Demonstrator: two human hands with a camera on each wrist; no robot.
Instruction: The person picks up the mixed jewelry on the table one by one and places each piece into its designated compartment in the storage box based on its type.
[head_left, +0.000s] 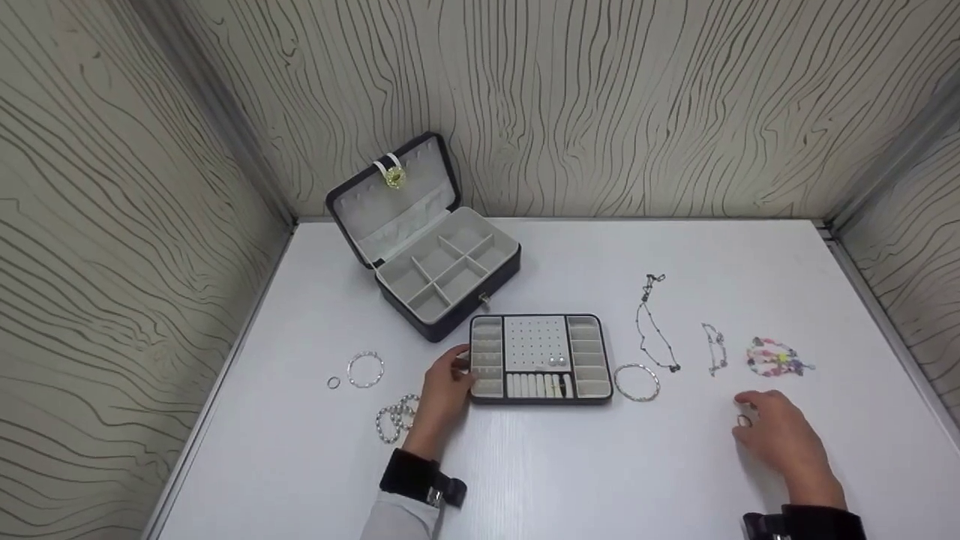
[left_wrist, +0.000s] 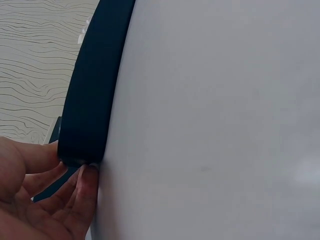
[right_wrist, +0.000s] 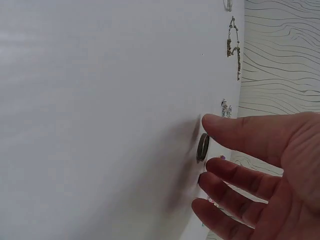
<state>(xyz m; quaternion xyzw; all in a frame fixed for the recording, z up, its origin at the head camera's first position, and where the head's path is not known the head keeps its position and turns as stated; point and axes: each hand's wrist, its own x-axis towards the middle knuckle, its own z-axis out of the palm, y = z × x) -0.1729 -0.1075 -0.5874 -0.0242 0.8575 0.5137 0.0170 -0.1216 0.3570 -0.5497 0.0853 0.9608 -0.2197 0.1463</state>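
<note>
My left hand (head_left: 446, 382) holds the left edge of a dark-rimmed jewelry tray (head_left: 537, 402), thumb and fingertips at its corner in the left wrist view. The tray has side compartments, a perforated panel with two pearl earrings (head_left: 557, 361), and ring rolls along the front. At the right, my right hand (head_left: 780, 431) is low over the table with thumb and fingers spread apart. Between their tips stands a ring (right_wrist: 202, 147) at the table surface. Just beyond this hand lies a colorful beaded bracelet (head_left: 772, 358).
Behind the tray stands a dark jewelry box (head_left: 457, 319), its lid raised. A beaded bracelet (head_left: 365, 370), a small ring (head_left: 334, 382) and pearl strands (head_left: 390, 425) lie left. A bangle (head_left: 637, 382), a necklace (head_left: 654, 334) and a chain bracelet (head_left: 716, 349) lie right of the tray.
</note>
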